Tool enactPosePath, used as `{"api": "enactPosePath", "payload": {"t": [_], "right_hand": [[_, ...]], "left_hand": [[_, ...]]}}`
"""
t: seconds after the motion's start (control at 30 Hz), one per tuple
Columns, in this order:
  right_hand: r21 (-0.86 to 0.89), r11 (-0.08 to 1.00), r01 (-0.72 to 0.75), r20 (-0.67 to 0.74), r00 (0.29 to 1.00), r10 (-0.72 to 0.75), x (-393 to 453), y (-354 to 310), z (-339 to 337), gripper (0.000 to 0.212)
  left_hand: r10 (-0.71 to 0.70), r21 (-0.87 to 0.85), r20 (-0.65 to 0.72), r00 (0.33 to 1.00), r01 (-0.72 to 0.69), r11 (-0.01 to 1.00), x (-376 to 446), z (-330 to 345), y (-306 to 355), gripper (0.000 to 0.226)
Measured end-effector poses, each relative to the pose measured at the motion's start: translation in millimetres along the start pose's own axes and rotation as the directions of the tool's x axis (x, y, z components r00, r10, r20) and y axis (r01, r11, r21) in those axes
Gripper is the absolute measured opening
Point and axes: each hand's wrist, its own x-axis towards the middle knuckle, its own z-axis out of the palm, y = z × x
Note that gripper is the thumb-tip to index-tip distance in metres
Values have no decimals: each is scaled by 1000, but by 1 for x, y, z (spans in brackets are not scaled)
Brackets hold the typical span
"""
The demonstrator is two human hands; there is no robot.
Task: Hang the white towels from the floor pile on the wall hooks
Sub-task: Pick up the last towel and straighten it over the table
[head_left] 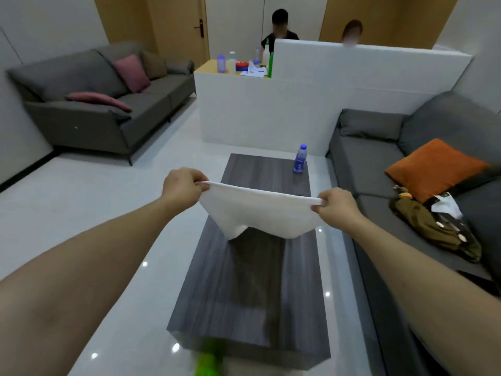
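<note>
Small white cloth towel [260, 213] stretched in mid-air above dark wood-grain surface [244, 294], top corners pinched by left hand [184, 187] and right hand [337, 206]. Not yet hung; no hooks or floor pile visible.

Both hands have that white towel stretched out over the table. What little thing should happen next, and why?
Probably turn and carry the towel toward a hook. The left hand and right hand each pinch an upper corner, so it hangs spread above the table, ready to hang, but no hook shows in this view.
</note>
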Motion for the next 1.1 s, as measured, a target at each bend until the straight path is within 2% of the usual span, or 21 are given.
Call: {"api": "enactPosePath", "payload": {"t": [0.17, 0.23, 0.43, 0.5, 0.63, 0.87, 0.97, 1.1], "right_hand": [[-68, 997, -38, 192, 980, 50, -72, 33, 48, 10], [-86, 994, -71, 244, 966, 90, -91, 46, 65, 15], [-120, 977, -174, 356, 911, 206, -136, 74, 116, 19], [-128, 974, -187, 380, 898, 223, -144, 83, 128, 18], [-106, 972, -208, 381, 895, 233, -145, 97, 143, 16], [-52, 972, -230, 312, 921, 235, -113, 114, 144, 17], [-47, 966, -254, 268, 929, 257, -91, 116, 148, 17], [-54, 952, -302, 243, 921, 306, -43, 119, 164, 15]], "left_hand": [[-106, 136, 221, 970, 77, 988, -90, 38, -33, 7], [-139, 171, 287, 948, 92, 981, -114, 53, -44, 10], [-183, 274, 472, 863, 54, 960, -167, 87, -72, 3], [-195, 292, 504, 841, 47, 955, -179, 95, -79, 7], [-208, 321, 508, 836, 40, 946, -185, 107, -83, 10], [-224, 354, 415, 882, 71, 933, -160, 129, -76, 8], [-230, 342, 387, 893, 93, 935, -141, 143, -77, 13], [-211, 345, 415, 885, 62, 937, -91, 169, -84, 19]]}}
